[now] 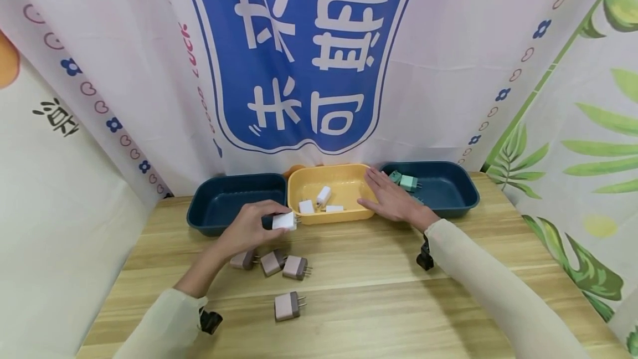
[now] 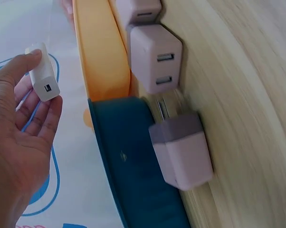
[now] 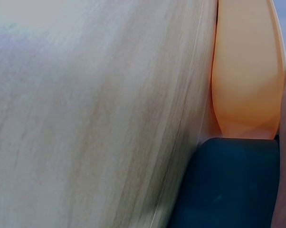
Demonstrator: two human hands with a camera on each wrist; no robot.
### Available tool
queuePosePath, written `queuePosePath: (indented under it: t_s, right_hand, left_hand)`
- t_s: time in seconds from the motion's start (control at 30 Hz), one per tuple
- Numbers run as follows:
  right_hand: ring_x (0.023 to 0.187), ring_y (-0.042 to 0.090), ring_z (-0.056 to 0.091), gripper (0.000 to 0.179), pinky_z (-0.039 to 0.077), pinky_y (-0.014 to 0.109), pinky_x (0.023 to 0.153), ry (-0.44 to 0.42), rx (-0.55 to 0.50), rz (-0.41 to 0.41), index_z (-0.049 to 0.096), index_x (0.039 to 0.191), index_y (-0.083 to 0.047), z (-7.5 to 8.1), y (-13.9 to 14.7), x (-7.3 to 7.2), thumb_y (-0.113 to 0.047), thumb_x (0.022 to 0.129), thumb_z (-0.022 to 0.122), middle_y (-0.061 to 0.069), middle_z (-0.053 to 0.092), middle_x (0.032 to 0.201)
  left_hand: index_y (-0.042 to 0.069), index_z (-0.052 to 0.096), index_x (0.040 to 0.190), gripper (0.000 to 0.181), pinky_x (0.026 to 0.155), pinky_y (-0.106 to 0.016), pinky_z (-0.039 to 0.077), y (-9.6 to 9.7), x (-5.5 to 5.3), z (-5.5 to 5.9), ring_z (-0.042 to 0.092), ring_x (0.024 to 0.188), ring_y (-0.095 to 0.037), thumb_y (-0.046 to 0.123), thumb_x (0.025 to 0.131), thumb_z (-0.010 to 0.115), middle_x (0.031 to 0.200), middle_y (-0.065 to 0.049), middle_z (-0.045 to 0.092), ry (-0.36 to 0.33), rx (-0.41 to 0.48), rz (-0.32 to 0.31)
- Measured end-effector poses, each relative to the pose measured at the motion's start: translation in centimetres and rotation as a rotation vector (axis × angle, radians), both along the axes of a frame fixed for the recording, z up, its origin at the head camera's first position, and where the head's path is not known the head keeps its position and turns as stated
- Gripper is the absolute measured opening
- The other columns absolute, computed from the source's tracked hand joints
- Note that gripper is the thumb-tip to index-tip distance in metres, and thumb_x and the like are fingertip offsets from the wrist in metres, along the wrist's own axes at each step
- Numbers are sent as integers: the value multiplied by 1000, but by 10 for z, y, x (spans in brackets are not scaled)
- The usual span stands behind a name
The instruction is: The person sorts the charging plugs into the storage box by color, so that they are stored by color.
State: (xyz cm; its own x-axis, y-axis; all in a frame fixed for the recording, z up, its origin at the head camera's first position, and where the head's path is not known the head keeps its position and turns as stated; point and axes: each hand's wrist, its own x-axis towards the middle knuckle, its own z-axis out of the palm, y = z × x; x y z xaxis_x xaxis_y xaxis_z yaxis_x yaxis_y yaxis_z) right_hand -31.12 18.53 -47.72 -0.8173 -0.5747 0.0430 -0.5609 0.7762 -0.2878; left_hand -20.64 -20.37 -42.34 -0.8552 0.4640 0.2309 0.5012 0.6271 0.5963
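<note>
Four pink chargers [image 1: 285, 307] lay loose on the desk [image 1: 369, 298], none seen in any bin; my read: that colour was the batch left to sort. White looked nearly finished: three white chargers [image 1: 324, 196] in the yellow bin [image 1: 344, 179], plus the held white charger [image 1: 283, 221] outside it, just by that bin's near left corner. Green looked done or close: green chargers [image 1: 408, 183] sat in the right dark-blue bin [image 1: 446, 184], none seen on the desk. Past halfway overall, by my estimate.

Hands: left hand [image 1: 249, 229] was pinching the held white charger between thumb and fingertips, prongs pointing right, not released. Right hand [image 1: 391, 198] had its fingers out straight over the yellow bin's right end, gripping nothing I could see; couldn't tell whether it pressed on the rim.

Counts:
Bins: 3 in a row along the back, yellow in the middle, right dark-blue bin one side, left dark-blue bin [image 1: 239, 187] the other, behind the left hand.
Pink: 4. Three grouped near the left hand, one apart, nearer the person.
White: 4. Three binned, one in hand.
Green: 2 clear, maybe a third half hidden by the right hand; couldn't confirm.
Wrist units [image 1: 425, 259]: 2, black, one per wrist.
</note>
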Motion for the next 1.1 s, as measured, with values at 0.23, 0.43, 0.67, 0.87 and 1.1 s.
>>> queuePosePath:
  t_s: [0.23,0.43,0.67,0.87,1.1]
  right_hand:
    - [164,33,5,89,7,51,133,-5,3,-3,18,165,6,1,0,0,-60,110,40,18,9,177]
    - [164,32,5,89,7,50,133,-3,0,-6,18,166,5,-1,0,0,-61,110,40,18,10,177]
    - [164,33,4,89,7,50,133,-1,-6,-4,19,165,6,-1,-1,0,-61,110,41,19,10,176]
    - [164,32,4,89,7,50,133,-10,-5,-3,19,166,5,-2,-1,0,-62,110,40,19,9,177]
    - [165,31,4,88,7,49,133,-2,-7,-3,20,165,6,-2,-1,-2,-60,110,41,19,10,176]
  left_hand:
    - [9,78,125,42,92,-50,60,18,-9,-1,68,104,-23,14,86,90,122,-8,75,21,12,56]
    - [7,78,123,39,90,-51,60,35,-19,-2,67,102,-23,16,88,89,119,-8,75,45,36,67]
    - [5,78,123,37,89,-48,62,54,-31,-6,69,102,-25,17,89,88,120,-11,75,47,39,132]
    - [6,78,124,39,91,-42,62,66,-40,-10,70,107,-26,19,89,88,122,-11,75,21,30,179]
    - [4,77,125,40,91,-43,62,75,-52,-14,71,106,-26,17,88,89,124,-12,75,4,72,177]
